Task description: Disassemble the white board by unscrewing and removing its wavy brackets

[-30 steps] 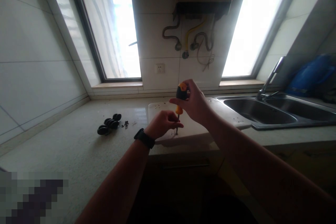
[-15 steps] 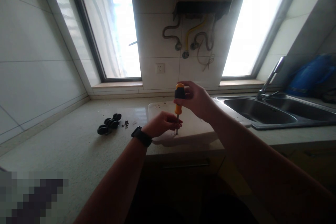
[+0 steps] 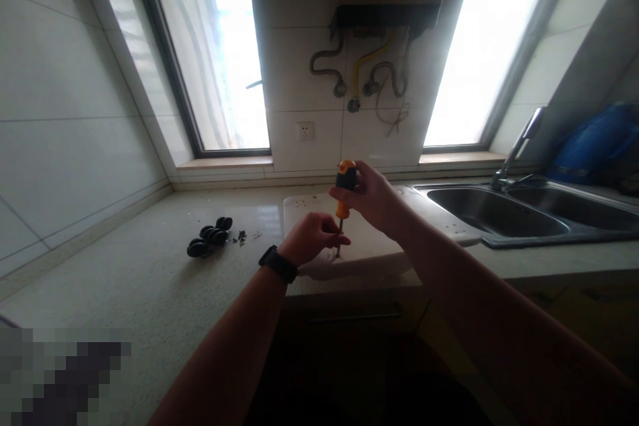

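Note:
A screwdriver with an orange and black handle (image 3: 345, 181) stands upright, tip down on a white board (image 3: 374, 239) lying on the counter. My right hand (image 3: 372, 196) is wrapped round the handle. My left hand (image 3: 312, 236), a dark watch on its wrist, pinches at the metal shaft near the tip, where a small screw seems to sit. The board hangs a little over the counter's front edge.
Several black caster wheels (image 3: 207, 239) and small screws (image 3: 241, 235) lie on the beige counter (image 3: 124, 279) to the left. A steel double sink (image 3: 524, 213) with a faucet (image 3: 516, 146) is on the right, a blue bag (image 3: 589, 143) behind it. Windows and a wall socket (image 3: 304, 130) face me.
My right hand has shifted its grip round the screwdriver handle, as in turning it. The left hand stays pinched at the shaft. The view moved slightly.

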Action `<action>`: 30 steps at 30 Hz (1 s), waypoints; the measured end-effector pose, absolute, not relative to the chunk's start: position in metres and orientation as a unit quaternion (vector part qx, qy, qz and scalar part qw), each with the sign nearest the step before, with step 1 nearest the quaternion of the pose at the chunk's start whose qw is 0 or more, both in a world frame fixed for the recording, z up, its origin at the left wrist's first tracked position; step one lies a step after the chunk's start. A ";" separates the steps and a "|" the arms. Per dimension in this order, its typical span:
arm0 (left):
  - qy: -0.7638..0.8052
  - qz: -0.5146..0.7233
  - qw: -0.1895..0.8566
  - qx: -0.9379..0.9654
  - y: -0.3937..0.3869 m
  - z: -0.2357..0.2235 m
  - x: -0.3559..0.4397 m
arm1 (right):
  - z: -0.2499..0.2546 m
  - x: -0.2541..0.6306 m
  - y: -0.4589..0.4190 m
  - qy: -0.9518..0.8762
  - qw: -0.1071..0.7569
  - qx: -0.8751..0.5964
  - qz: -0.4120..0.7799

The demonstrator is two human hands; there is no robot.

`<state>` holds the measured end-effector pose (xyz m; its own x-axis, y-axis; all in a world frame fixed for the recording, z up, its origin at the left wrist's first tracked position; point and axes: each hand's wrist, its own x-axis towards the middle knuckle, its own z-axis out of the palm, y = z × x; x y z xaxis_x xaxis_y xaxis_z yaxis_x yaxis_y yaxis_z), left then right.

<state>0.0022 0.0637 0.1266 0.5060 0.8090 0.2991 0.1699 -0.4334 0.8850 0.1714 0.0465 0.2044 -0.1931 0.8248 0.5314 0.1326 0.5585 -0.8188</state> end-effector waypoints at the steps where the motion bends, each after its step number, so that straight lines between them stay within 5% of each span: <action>1: 0.329 0.382 0.418 0.756 0.064 0.126 0.003 | 0.204 0.171 0.048 -0.692 0.543 -0.341 0.332; 9: 0.338 0.389 0.389 0.764 0.066 0.124 0.002 | 0.210 0.168 0.047 -0.692 0.560 -0.330 0.314; 16: 0.261 0.304 0.495 0.771 0.064 0.136 -0.010 | 0.216 0.171 0.047 -0.692 0.554 -0.342 0.311; 30: 0.289 0.345 0.451 0.771 0.064 0.133 -0.006 | 0.219 0.169 0.047 -0.680 0.564 -0.317 0.346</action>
